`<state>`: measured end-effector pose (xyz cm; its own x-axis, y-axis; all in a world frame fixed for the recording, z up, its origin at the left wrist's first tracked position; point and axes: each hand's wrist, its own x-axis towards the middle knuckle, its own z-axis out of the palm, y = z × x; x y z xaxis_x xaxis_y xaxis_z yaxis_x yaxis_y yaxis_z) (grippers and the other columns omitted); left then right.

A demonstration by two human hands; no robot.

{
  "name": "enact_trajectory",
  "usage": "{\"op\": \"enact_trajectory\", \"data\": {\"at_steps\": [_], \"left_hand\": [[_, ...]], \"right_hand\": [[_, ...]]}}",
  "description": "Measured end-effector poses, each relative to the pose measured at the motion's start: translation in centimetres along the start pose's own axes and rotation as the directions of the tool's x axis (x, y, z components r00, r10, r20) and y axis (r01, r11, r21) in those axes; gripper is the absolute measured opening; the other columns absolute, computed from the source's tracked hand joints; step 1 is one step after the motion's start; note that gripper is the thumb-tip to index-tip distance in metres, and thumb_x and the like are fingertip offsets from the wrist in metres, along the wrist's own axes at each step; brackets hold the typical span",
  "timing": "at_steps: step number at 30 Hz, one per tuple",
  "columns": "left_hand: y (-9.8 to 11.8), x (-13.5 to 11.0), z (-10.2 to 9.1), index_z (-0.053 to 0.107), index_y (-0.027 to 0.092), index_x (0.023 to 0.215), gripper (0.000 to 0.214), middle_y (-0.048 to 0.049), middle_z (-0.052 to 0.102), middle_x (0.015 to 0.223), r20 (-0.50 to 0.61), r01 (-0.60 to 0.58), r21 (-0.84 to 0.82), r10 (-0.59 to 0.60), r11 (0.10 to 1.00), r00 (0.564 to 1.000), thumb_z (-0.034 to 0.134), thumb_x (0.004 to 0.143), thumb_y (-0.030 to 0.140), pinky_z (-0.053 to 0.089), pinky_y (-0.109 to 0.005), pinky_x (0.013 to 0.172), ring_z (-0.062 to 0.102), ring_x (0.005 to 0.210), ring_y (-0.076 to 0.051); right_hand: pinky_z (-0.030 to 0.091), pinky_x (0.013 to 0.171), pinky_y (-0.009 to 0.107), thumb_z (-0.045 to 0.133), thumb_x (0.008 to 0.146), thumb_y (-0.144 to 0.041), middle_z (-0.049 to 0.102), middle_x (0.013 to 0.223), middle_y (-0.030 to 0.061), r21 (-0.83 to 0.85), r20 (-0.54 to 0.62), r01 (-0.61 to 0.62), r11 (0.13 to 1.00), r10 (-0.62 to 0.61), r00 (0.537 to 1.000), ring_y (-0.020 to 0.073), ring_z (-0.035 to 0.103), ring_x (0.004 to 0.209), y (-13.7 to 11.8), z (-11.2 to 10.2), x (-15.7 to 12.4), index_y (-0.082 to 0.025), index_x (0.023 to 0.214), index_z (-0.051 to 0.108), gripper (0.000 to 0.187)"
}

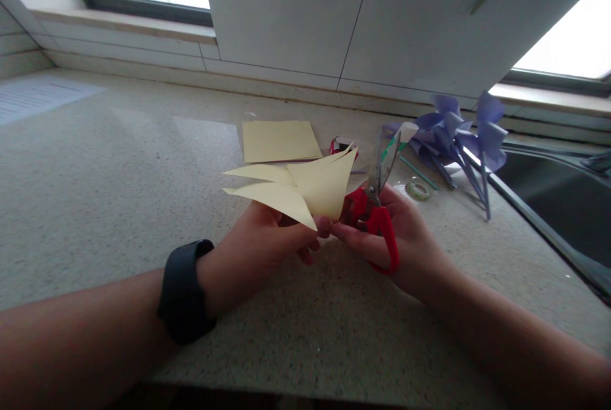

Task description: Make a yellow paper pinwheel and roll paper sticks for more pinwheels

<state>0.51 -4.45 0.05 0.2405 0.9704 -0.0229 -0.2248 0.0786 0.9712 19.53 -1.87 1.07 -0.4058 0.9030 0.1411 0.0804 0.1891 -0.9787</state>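
Note:
A piece of pale yellow paper (319, 184), slit into pointed flaps and slightly curled, is held above the counter. My left hand (267, 238) grips it from below, its thumb at the lower edge. A pair of red-handled scissors (384, 232) hangs in my right hand (405, 238), blades pointing up and away from the paper. The right thumb and fingertips also meet the paper's lower right corner, close to the left fingertips. Some fingers of both hands are hidden behind the paper and the scissor handles.
A stack of yellow paper (281, 141) lies behind my hands. Several purple paper pinwheels (458, 130) rest at the right, near a roll of tape (419, 190) and a thin green stick (417, 171). Beyond them is a dark sink (558, 200). A printed sheet (42, 97) lies far left.

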Motion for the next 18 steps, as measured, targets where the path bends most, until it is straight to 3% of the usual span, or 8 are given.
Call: {"op": "enact_trajectory", "data": {"at_steps": [9,13,18], "left_hand": [[0.23,-0.09,-0.05,0.061,0.015,0.087,0.021,0.0042,0.064,0.072,0.016,-0.008,-0.017,0.008,1.0,1.0,0.077,0.086,0.03,0.048,-0.015,0.049,0.056,0.057,-0.006],[0.06,-0.18,-0.1,0.064,0.015,0.093,0.019,0.0027,0.066,0.075,0.048,-0.006,-0.008,0.006,1.0,0.999,0.075,0.087,0.03,0.048,-0.015,0.05,0.056,0.058,-0.007],[-0.19,-0.09,-0.16,0.064,0.015,0.086,0.021,0.0018,0.066,0.072,0.031,0.005,-0.002,-0.005,1.0,0.999,0.073,0.088,0.034,0.05,-0.017,0.05,0.057,0.057,-0.008]], "right_hand": [[0.055,0.068,0.026,0.08,0.08,-0.026,0.072,0.087,0.002,0.126,0.054,-0.053,0.991,0.047,0.997,0.0157,0.07,0.078,-0.66,0.16,0.01,-0.022,0.089,0.055,0.027],[0.054,0.067,0.025,0.08,0.08,-0.025,0.072,0.085,0.0019,0.13,0.045,-0.044,0.991,0.039,0.998,0.0143,0.068,0.076,-0.45,0.16,0.03,-0.021,0.088,0.055,0.027],[0.055,0.066,0.027,0.082,0.078,-0.026,0.071,0.085,0.0021,0.124,0.043,-0.054,0.991,0.049,0.998,0.0159,0.069,0.076,0.01,0.03,-0.02,-0.021,0.09,0.056,0.029]]}}
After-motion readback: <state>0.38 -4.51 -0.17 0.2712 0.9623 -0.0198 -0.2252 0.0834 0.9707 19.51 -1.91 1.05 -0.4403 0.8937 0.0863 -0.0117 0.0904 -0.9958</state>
